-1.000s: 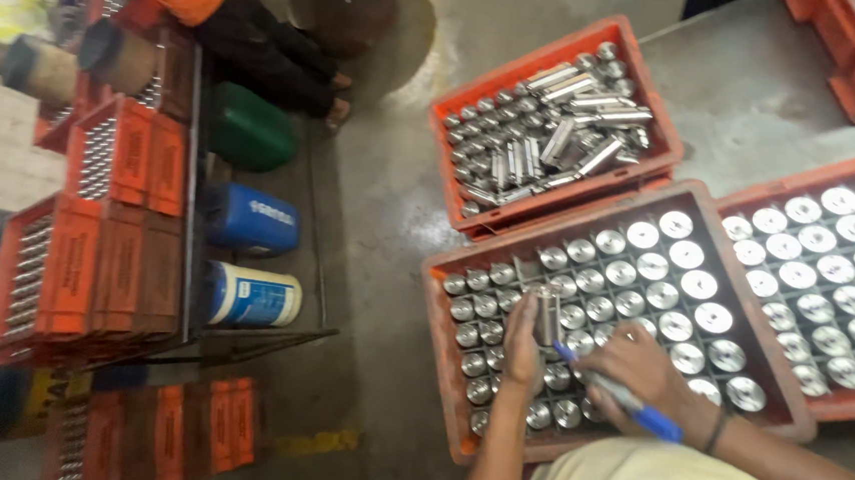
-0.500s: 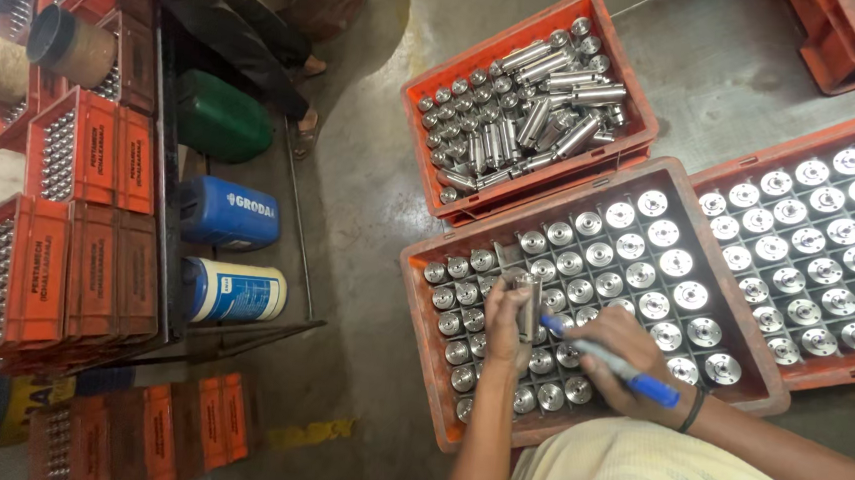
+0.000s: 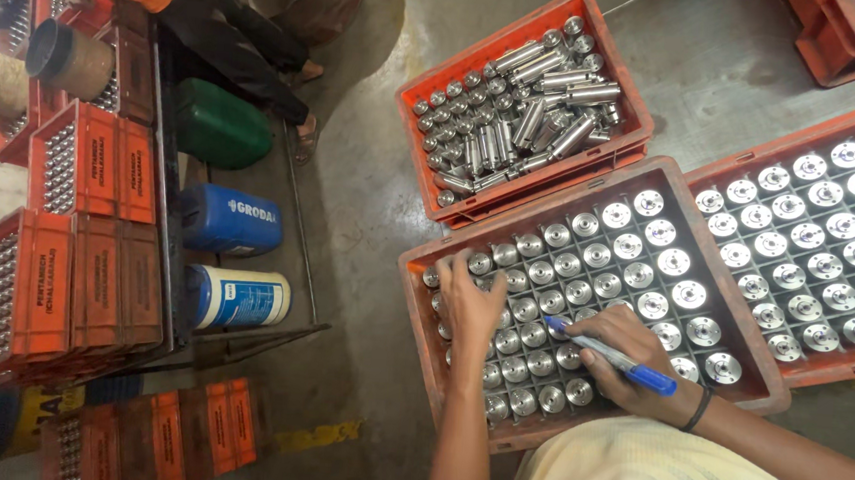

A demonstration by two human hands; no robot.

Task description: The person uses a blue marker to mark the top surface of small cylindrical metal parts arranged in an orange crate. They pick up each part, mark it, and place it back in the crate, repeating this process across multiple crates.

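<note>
My left hand rests flat, fingers spread, on the upright metal cylinders standing in rows in the near orange crate. My right hand grips a blue marker pen, tip pointing left onto the cylinder tops near the crate's middle. A black band circles my right wrist.
Another orange crate behind holds several loose cylinders lying jumbled. A third crate of upright cylinders stands to the right. On the left, a rack carries stacked orange crates, with green, blue and white canisters beside it. A person in orange stands at top left.
My left hand has shifted slightly up the crate's left side over the cylinders. The pen hand stays over the crate's middle. My view has shifted a little.
</note>
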